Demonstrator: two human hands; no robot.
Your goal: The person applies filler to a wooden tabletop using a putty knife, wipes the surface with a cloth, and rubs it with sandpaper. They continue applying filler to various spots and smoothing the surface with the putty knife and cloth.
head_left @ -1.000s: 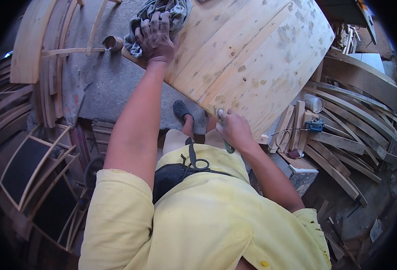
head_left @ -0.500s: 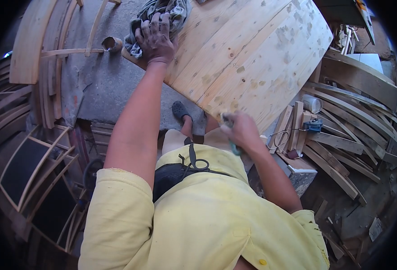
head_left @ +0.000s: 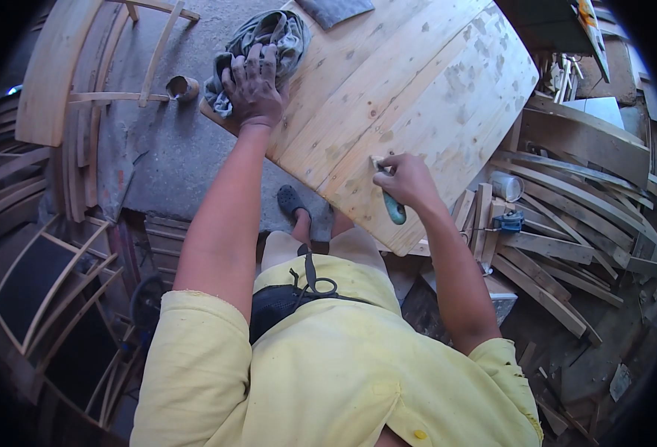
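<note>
A pale wooden panel, marked with darker filler-like patches, spans the top middle. My left hand rests with its fingers spread on a crumpled grey cloth at the panel's left corner. Whether those fingers grip the cloth is hard to tell. Near the panel's lower edge, my right hand is closed round a tool with a green handle. The tool's small tip lies against the wood; its blade is mostly hidden. A dark flat sheet sits on the panel's top edge.
Curved wooden pieces are piled at the right, with a clear plastic tub and a blue clamp-like tool. An open can stands on the floor. Wooden frames and chair-like parts line the left.
My right hand has moved up onto the panel with the green-handled tool. The view has shifted slightly, and more of the dark sheet shows. My left hand remains on the cloth.
</note>
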